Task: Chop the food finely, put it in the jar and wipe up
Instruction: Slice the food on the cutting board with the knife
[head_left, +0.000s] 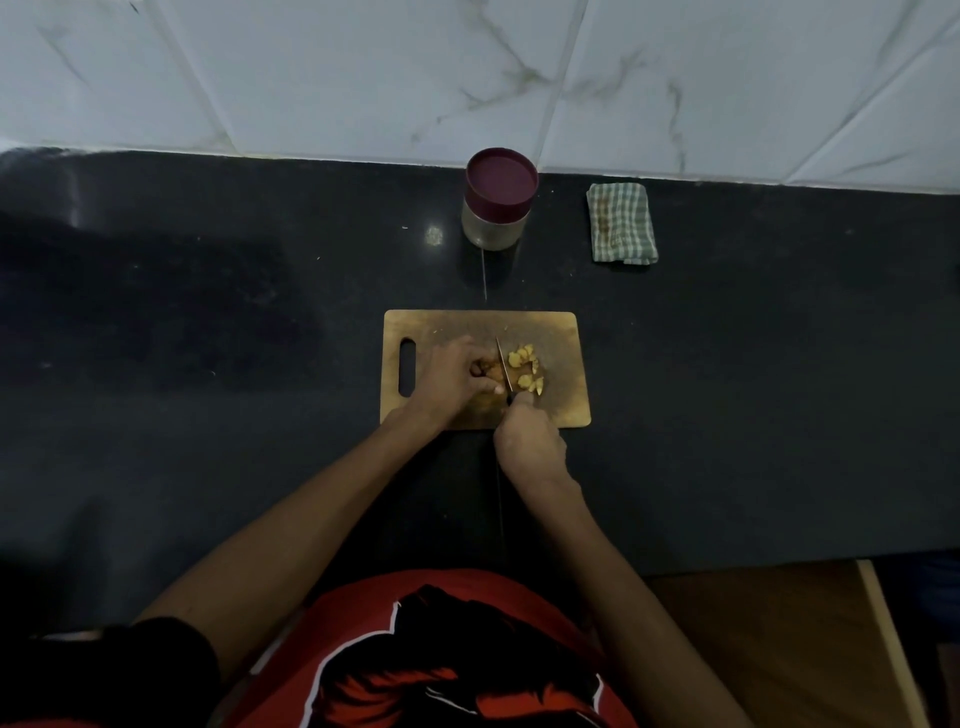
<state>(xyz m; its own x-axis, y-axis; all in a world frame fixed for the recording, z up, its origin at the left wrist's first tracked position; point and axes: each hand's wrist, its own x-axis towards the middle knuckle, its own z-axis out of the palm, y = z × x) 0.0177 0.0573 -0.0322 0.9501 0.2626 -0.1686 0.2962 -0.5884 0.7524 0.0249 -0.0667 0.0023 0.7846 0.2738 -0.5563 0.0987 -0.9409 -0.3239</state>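
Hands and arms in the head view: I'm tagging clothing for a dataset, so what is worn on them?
Nothing shows on the left hand or right hand: no gloves, rings or watch visible. Both forearms are bare. A dark sleeve covers the left upper arm, above a red shirt with a black print.

A brown wooden cutting board, dull and scuffed, is laid on a dark stone counter that is smooth and a bit shiny. Behind the board, a see-through jar is topped with a smooth plastic lid, and a soft checked cloth is folded beside it. The wall behind the board is covered in glossy marble-look tiles.
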